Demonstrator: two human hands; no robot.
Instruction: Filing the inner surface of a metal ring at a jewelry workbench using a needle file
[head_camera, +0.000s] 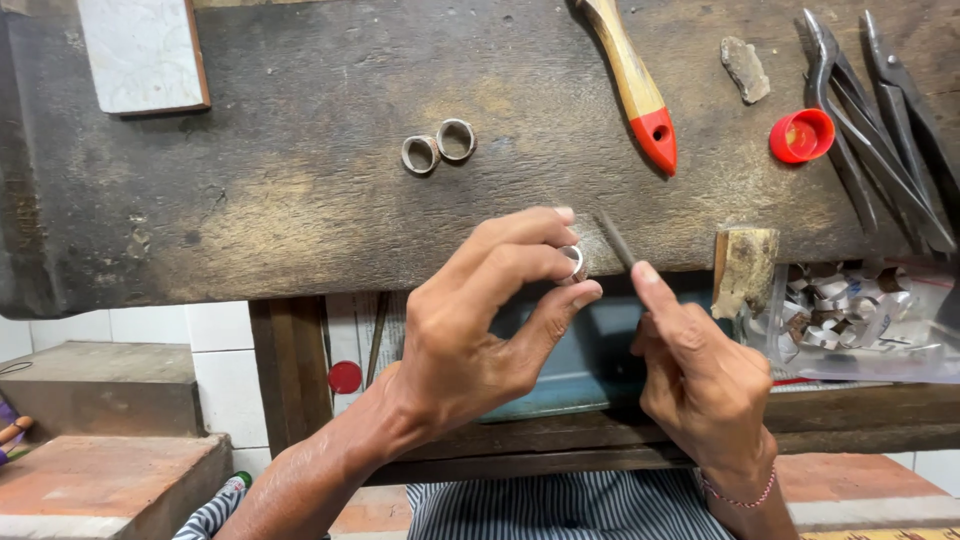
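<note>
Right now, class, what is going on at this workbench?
A person sits at a worn wooden bench. The left hand pinches a small metal ring at the bench's front edge, and the right hand holds a thin file against it. Two more rings lie further back, with a brush, a red cap and pliers to the right.

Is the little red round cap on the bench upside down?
Yes. The small red plastic cap lies open side up on the worn wooden bench; its hollow inside shows.
</note>
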